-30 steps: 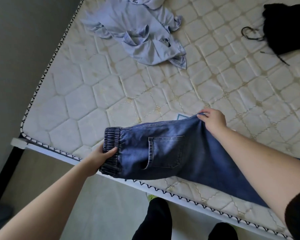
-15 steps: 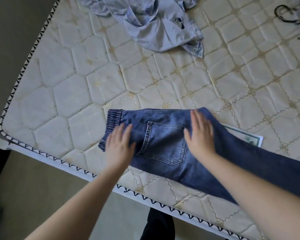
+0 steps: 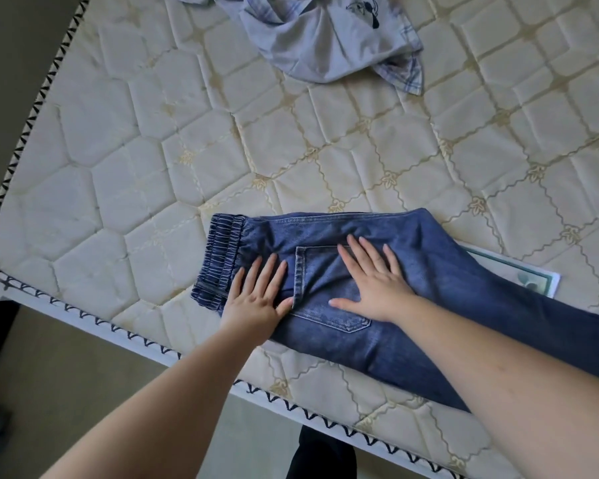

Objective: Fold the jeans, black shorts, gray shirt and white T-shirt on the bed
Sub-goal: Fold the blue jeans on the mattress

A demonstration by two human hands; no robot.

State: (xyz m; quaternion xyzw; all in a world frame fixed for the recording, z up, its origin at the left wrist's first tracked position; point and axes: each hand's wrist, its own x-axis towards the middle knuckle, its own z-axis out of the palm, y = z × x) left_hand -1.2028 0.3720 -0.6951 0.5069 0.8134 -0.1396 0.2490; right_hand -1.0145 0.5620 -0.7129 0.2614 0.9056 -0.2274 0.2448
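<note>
Head view: quilted bed (image 3: 125,188) filling most of the frame, bare mattress with a zigzag-trimmed edge running along the near side. Largest garment, jeans (image 3: 429,305), laid along that near edge, doubled lengthwise leg over leg, elastic waistband toward the left corner, back pocket facing up, legs running off the right side of the frame. Judged as first fold done only: still full length, not yet folded crosswise into a compact stack. Next in size, gray shirt (image 3: 325,39), lying crumpled at the far edge of the bed, well apart from the jeans, collar and plaid lining showing, not folded at all. Black shorts and white T-shirt not in view here, so no telling their state. Flat printed card (image 3: 519,274) peeking out from under the far side of the jeans, on the right. Overall judgement: early in the task, one garment partway, at least one untouched.

Right hand (image 3: 374,281) flat on the back pocket, palm down, fingers straight and slightly spread, pointing away toward the far side, thumb stretched out to the left; pressing, gripping nothing. Left hand (image 3: 256,295) flat just beside the waistband, palm down, fingers straight and together, thumb touching the pocket's left seam; likewise released, holding nothing. Both forearms reaching in from the near side, pose reading as smoothing the denim.
</note>
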